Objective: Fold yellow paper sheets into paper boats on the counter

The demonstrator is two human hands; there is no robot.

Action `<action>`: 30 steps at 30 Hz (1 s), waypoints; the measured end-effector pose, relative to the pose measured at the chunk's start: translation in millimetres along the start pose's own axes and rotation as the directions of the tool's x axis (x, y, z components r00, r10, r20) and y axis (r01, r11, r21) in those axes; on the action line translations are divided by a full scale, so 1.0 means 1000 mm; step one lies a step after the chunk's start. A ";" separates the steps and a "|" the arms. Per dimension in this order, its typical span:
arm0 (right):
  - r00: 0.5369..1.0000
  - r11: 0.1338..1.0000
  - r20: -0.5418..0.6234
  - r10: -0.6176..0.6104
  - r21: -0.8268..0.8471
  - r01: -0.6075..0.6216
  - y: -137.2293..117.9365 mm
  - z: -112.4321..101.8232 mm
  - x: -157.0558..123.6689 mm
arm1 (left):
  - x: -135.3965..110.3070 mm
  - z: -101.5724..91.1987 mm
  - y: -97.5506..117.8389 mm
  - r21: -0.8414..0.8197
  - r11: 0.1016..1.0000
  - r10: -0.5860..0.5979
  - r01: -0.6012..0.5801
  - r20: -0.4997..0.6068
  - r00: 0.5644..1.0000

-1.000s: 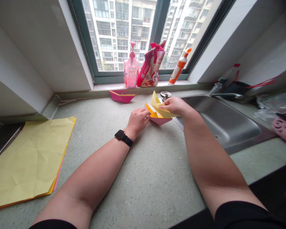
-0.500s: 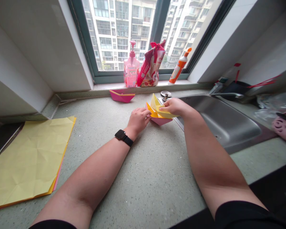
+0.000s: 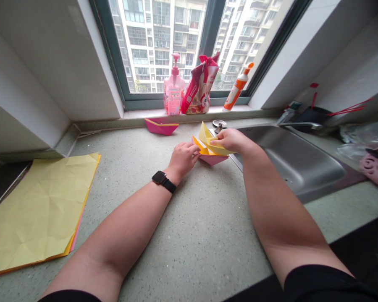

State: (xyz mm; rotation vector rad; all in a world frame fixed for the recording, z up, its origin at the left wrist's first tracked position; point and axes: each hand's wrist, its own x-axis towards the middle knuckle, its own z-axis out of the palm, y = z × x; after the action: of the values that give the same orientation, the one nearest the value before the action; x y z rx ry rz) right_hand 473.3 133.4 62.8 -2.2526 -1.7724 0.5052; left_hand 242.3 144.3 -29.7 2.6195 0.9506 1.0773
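Observation:
A pink paper boat with an orange inside rests on the counter beside the sink. My left hand is closed on its left end, with the fingertips at the rim. In my right hand is a pale yellow paper boat, pinched at its right side. The yellow boat sits over the pink one, its left tip pointing up; I cannot tell whether the two touch. Farther back stands another pink paper boat with a yellow-orange edge, apart from both hands.
A stack of coloured paper, yellow on top, lies at the left. The steel sink is at the right, with a drain plug by its corner. On the sill stand a pump bottle, a red bag and an orange bottle.
Almost nothing differs. The yellow boat has risen very slightly over the pink boat, and both hands keep their places.

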 end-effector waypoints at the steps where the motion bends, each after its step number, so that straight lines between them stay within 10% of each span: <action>1: 1.000 1.000 0.001 0.001 0.001 -0.001 0.000 0.000 0.000 | 0.000 0.000 0.000 0.001 1.000 0.000 0.000 0.001 1.000; 30: 0.992 0.958 0.123 -0.008 -0.285 0.043 -0.025 0.020 -0.004 | 0.000 -0.003 0.003 0.026 0.998 -0.051 0.050 0.044 0.998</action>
State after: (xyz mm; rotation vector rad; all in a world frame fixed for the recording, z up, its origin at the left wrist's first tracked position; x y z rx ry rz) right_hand 442.3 135.0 54.7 -2.4298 -2.0503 0.4094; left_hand 241.5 141.9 -26.8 2.6121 1.0211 0.9981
